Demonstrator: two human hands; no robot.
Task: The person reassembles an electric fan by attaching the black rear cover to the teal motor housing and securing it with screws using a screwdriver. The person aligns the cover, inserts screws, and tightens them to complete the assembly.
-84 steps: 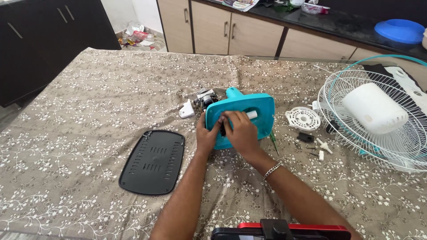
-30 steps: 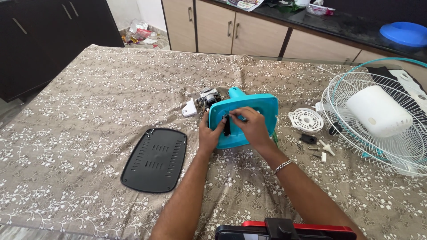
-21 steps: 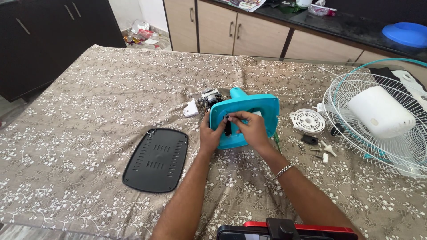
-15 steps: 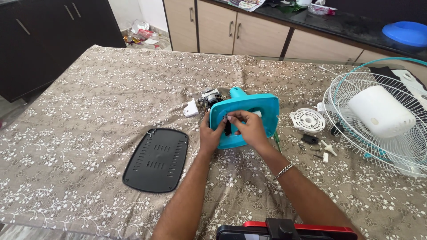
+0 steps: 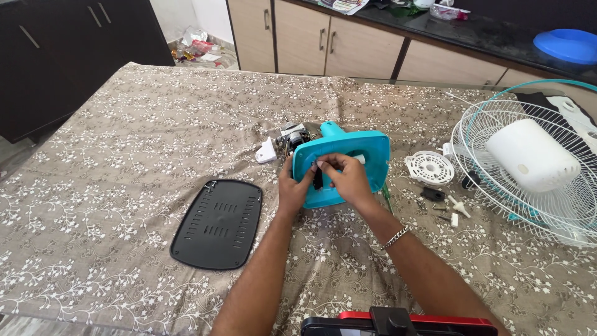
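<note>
While pinching the black part [image 5: 318, 178] with right hand [image 5: 346, 178], left hand [image 5: 291, 188] gripping fan base [image 5: 367, 163]: could drop toward 6 o'clock if pinch loosens.

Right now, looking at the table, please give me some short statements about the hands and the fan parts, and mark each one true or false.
1. Both hands are on the teal base. True: the left hand and right hand both touch it.
2. The black cover lies to the right of the base. False: it lies to the left, flat on the cloth.
3. The white housing rests on the wire grille. True.
4. The right wrist is bare. False: it wears a bracelet.
5. The motor lies in front of the base. False: it lies behind it.
</note>
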